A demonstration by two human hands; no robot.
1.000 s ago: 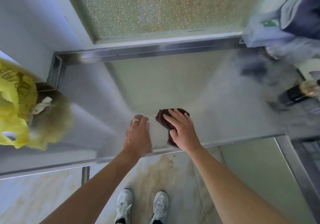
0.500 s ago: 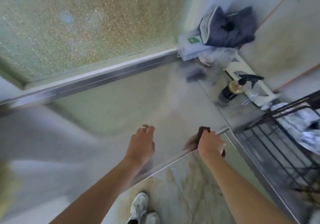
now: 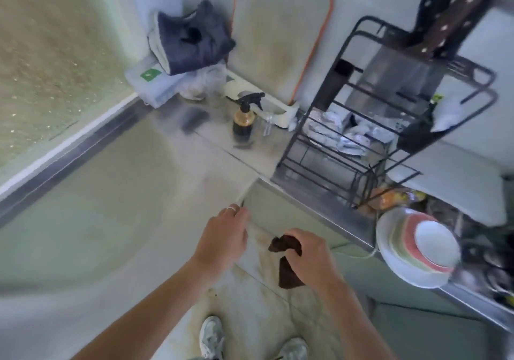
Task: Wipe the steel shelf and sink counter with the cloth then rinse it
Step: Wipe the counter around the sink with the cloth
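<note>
1. The right hand has its fingers curled round the cloth, a dark brown rag bunched in the fist, with its loose end hanging below the palm. It is off the steel, out over the floor in front of the shelf corner. Gathered up like this, it looks ready to be carried rather than rubbed flat.

2. The left hand holds nothing. Its fingers are fairly straight and reach to the front edge of the shelf, near the corner, with a ring showing on one finger. My guess is that it steadies the person while they turn toward the counter on the right.

3. The shelf is a broad steel sheet under the frosted window. Its near part is bare and blurred by camera motion.

4. At the far corner, a spray bottle stands upright and within reach. Folded towels are piled against the wall, clear of the wiping area. A cutting board leans upright on the wall, probably to dry.

5. A black wire rack sits on the counter, and stacked plates sit at the counter's front edge. Both would need working around.

6. A green label marks the pack under the towels; its writing is too small to read. No other text or brand is legible.
</note>
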